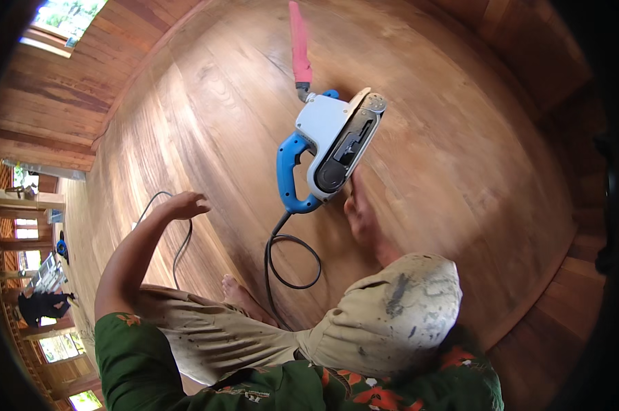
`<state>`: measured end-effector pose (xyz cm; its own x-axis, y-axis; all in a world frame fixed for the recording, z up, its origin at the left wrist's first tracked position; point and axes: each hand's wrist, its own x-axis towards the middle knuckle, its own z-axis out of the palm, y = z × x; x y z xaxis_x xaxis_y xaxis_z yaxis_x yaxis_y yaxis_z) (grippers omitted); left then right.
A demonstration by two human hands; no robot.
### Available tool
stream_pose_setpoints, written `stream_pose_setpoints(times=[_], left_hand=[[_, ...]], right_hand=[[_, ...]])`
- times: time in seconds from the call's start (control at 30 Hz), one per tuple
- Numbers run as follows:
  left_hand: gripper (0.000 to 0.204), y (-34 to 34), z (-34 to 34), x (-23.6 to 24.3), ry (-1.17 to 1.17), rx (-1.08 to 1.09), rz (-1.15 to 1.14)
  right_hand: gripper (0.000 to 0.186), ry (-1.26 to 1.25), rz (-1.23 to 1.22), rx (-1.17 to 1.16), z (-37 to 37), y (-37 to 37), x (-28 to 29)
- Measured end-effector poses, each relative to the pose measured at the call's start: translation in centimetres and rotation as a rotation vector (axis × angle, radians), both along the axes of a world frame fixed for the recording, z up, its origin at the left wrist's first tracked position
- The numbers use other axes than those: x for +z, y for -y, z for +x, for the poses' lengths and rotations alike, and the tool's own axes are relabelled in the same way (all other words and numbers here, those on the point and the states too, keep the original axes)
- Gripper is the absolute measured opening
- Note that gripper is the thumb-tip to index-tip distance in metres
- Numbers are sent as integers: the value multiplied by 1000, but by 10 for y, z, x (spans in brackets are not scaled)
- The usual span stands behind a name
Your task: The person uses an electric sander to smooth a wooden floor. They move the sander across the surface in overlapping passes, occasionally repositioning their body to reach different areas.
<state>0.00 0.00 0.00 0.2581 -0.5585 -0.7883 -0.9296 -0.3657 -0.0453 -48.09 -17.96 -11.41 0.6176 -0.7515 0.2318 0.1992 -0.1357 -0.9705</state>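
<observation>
In the middle of the floor is a blue and white belt sander, tilted so that its rollers and open side face up and right. A long pink dust bag extends from its far end. My left hand is raised left of the sander's blue handle, apart from it. Its fingers are loosely bent and spread, with nothing in them. My right hand appears blurred at the sander's lower right, its forearm hidden behind my right knee. Whether it touches the sander or grips anything, I cannot tell.
A dark power cord loops from the sander's handle towards my legs; another stretch lies by my left forearm. My bare foot rests on the wooden floor. Plank walls enclose the area. A person is at far left.
</observation>
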Motion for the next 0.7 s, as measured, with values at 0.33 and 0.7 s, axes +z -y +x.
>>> stream_pose_setpoints(times=[0.33,0.7], left_hand=[[61,112,-185,-58,-1151,1137,-265],[31,108,-221,-109,-1858,1497,-479]], right_hand=[[41,-535,353,-849,-213,-93,-80],[42,-1395,-289,-1268,-367,-174,-42]])
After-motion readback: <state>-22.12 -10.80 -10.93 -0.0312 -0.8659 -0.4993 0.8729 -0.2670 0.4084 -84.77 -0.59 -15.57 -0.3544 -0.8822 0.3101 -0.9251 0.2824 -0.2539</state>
